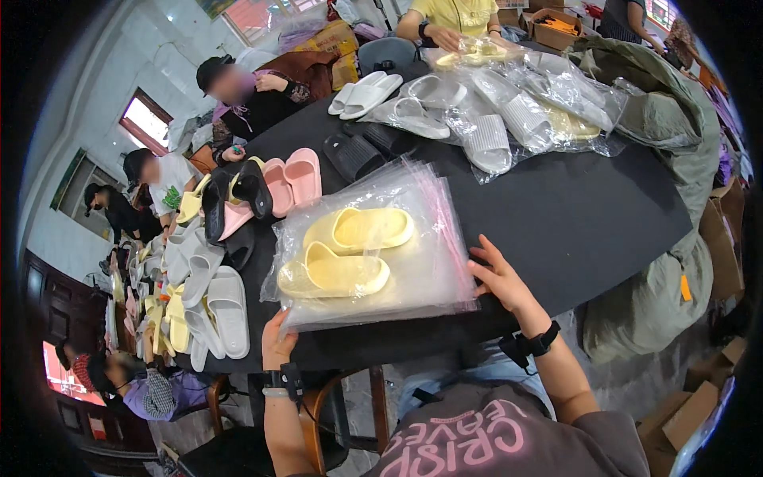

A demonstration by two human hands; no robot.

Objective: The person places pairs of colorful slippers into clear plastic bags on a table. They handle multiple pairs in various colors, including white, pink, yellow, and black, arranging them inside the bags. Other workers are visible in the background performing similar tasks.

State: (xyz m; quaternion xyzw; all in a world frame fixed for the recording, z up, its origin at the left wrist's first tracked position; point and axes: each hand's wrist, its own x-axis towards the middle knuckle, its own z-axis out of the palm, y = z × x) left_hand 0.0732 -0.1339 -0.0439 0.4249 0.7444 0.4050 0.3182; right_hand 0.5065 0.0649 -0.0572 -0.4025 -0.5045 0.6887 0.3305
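— Lying flat near the front edge of the dark worktop, is that the stack of clear bags?

— Yes, and a pair of pale yellow slippers is sitting inside the top bag, one sandal above the other, toes pointing right.

— What are the hands doing?

— The left hand is curling around the stack's lower left corner, thumb on top, pinching the plastic. The right hand is resting open at the stack's right edge, fingers spread and pressing on the bag rather than gripping it. Both wrists are wearing dark bands.

— And just beyond the stack?

— Pink slippers are lying just behind its far left corner, with black slippers touching them on the left. Grey ribbed black ones are sitting farther back.

— Any other packages?

— A heap of bagged slippers, white and pale yellow in crinkled clear plastic, is spreading across the far right of the worktop. An unbagged white pair is lying to its left. A person in a yellow top is handling a bag at the far end.

— And along the left?

— Loose white and yellow slippers are piling up well below the worktop's left edge, where other people are sitting. A brown cardboard box is standing at the far right, and an olive green sack is slumping along the right side.
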